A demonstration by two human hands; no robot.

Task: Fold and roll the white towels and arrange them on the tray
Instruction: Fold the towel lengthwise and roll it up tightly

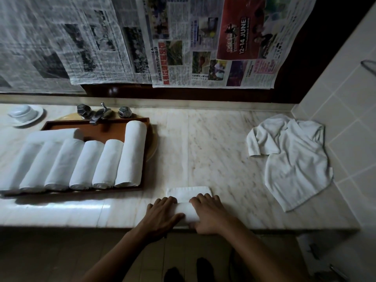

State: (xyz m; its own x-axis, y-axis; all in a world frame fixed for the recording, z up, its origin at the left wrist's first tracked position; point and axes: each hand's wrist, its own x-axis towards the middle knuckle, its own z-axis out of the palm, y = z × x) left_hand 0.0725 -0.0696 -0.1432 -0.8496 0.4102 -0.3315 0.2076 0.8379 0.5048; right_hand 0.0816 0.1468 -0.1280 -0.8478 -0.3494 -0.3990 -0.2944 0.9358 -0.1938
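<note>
Head view: marble counter [203,143] fills the middle, tiled wall [345,98] closing the right end.
Back wall: newspaper sheets [203,41] hang down above the counter.
Tray [114,135]: brown, far left, with six rolled towels [86,165] side by side and one more lying crosswise behind them.
Loose towels [291,159]: crumpled heap, right end of the counter, well apart from the hands.
Faucet [99,113]: chrome, just behind the tray, its spout overlapping the tray's far rim.
Bowl [23,113]: white, upside down on a saucer, far left.
Hard to see: the leftmost rolls blur and run out of frame; the tray covers most of a round basin.
Half-rolled towel [188,212]: at the counter's near edge, with a flat tail lying beyond the roll.
Left hand [160,214]: fingers bent over the roll's left end, thumb on its near side.
Right hand [209,214]: fingers bent over the right end, thumb tucked low.
</note>
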